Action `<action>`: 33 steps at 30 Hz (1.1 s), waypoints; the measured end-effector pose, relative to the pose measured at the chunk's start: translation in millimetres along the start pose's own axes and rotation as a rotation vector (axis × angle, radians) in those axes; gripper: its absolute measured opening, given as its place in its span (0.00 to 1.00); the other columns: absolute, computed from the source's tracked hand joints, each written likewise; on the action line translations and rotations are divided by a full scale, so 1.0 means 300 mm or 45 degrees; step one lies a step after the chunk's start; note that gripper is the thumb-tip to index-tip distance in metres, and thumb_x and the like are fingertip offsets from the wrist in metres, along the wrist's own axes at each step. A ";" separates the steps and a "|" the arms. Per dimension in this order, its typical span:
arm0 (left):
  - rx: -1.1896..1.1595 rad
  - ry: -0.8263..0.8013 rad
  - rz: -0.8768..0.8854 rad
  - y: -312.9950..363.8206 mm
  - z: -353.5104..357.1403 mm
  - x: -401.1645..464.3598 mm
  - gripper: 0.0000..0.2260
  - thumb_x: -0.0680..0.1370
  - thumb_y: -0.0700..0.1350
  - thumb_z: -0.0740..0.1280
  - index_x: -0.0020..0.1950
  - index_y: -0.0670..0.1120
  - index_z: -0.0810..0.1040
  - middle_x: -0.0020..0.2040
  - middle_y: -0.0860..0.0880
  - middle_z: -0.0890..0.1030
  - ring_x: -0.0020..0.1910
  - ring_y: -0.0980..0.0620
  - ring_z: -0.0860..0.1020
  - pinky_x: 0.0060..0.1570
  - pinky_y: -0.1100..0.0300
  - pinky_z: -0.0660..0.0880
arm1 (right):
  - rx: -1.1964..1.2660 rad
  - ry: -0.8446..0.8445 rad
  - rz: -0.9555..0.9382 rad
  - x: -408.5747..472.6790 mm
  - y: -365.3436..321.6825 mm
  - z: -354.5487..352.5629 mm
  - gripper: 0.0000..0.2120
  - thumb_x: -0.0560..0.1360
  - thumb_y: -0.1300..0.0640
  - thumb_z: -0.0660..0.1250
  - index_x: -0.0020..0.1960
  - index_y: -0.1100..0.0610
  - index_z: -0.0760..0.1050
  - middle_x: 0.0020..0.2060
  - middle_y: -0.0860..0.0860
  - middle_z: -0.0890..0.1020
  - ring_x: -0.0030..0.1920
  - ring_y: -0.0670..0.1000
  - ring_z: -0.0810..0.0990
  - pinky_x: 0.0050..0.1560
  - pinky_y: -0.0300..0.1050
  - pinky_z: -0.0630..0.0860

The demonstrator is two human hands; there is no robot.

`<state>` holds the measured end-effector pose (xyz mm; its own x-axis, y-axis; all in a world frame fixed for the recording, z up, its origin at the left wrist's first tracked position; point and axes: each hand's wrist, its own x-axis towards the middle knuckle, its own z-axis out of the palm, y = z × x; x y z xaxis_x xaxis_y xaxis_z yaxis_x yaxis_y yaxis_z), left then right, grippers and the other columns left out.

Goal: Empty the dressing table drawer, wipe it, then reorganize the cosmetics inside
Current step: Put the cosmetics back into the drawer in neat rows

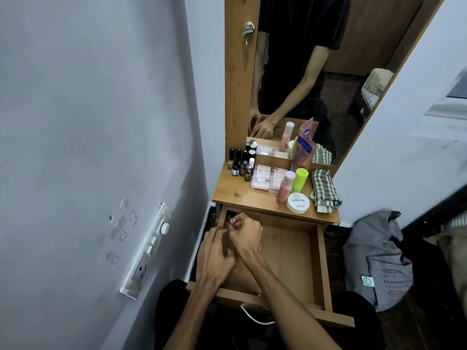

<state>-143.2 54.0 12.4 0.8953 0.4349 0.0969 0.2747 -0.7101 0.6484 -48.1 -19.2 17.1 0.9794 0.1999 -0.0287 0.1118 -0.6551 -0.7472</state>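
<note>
My right hand (246, 236) pinches a small pink bottle (231, 220) at the drawer's (321, 261) back-left corner, starting a row there; left hand (214, 256) alongside, grip hidden, cannot tell; remaining cosmetics (242, 160) wait on the tabletop (232, 195), cloth (324, 190) set aside.

Counting what is sitting on the desk and in the drawer

Two hands, the left hand (214, 258) and the right hand (246, 236), are sharing one open drawer (321, 261), where one small pink-topped bottle (231, 220) is showing; others may be hiding behind the fingers. On the desk (235, 195) are standing one cluster of small dark bottles (241, 161), roughly ten though too crowded to count surely, one clear palette case (269, 179), one pink bottle (285, 183), one lime-green tube (300, 179), one pink pouch (304, 150), one round white nail-polish-remover tub (298, 202) and one folded checked cloth (324, 190).
</note>
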 end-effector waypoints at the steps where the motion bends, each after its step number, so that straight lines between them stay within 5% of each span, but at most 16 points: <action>1: -0.012 0.002 -0.008 0.001 0.001 0.000 0.23 0.68 0.42 0.68 0.64 0.47 0.74 0.61 0.52 0.75 0.59 0.53 0.71 0.58 0.57 0.72 | -0.011 -0.011 -0.005 0.004 0.003 0.010 0.08 0.73 0.54 0.74 0.52 0.52 0.83 0.41 0.48 0.86 0.42 0.49 0.85 0.47 0.43 0.82; 7: 0.011 -0.024 -0.026 -0.010 0.006 0.008 0.25 0.69 0.43 0.69 0.66 0.48 0.73 0.65 0.51 0.74 0.62 0.54 0.70 0.64 0.58 0.68 | -0.052 -0.034 -0.030 0.031 0.017 0.051 0.10 0.74 0.54 0.75 0.55 0.50 0.81 0.44 0.47 0.87 0.45 0.47 0.85 0.46 0.37 0.78; 21: 0.123 -0.034 0.013 -0.007 0.009 0.008 0.22 0.68 0.45 0.68 0.62 0.49 0.76 0.65 0.53 0.72 0.61 0.55 0.69 0.60 0.63 0.64 | -0.077 -0.116 -0.055 0.013 0.058 0.043 0.18 0.75 0.61 0.71 0.61 0.53 0.69 0.40 0.48 0.82 0.42 0.52 0.83 0.47 0.48 0.81; 25: 0.131 -0.032 0.006 -0.013 0.009 0.005 0.21 0.69 0.45 0.68 0.62 0.50 0.76 0.64 0.54 0.73 0.61 0.55 0.70 0.60 0.63 0.65 | -0.192 -0.181 -0.088 0.016 0.043 0.015 0.14 0.78 0.62 0.65 0.63 0.57 0.69 0.42 0.50 0.75 0.45 0.56 0.79 0.47 0.44 0.71; 29: 0.134 -0.038 -0.004 -0.016 0.009 0.010 0.20 0.69 0.45 0.68 0.61 0.51 0.76 0.63 0.54 0.73 0.60 0.56 0.70 0.58 0.65 0.64 | -0.240 -0.225 -0.059 0.045 0.024 0.010 0.12 0.80 0.62 0.64 0.63 0.59 0.70 0.48 0.59 0.82 0.52 0.61 0.82 0.47 0.45 0.71; 33: 0.134 -0.040 -0.003 -0.013 0.010 0.011 0.20 0.69 0.45 0.69 0.61 0.51 0.76 0.64 0.54 0.73 0.61 0.55 0.69 0.59 0.65 0.63 | -0.224 -0.201 -0.025 0.052 0.026 0.026 0.11 0.77 0.61 0.68 0.56 0.55 0.70 0.46 0.55 0.84 0.48 0.58 0.84 0.45 0.47 0.77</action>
<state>-140.3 56.6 8.0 0.9047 0.4201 0.0703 0.3109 -0.7641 0.5653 -33.3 -15.7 5.6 0.9398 0.3162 -0.1293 0.1716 -0.7642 -0.6218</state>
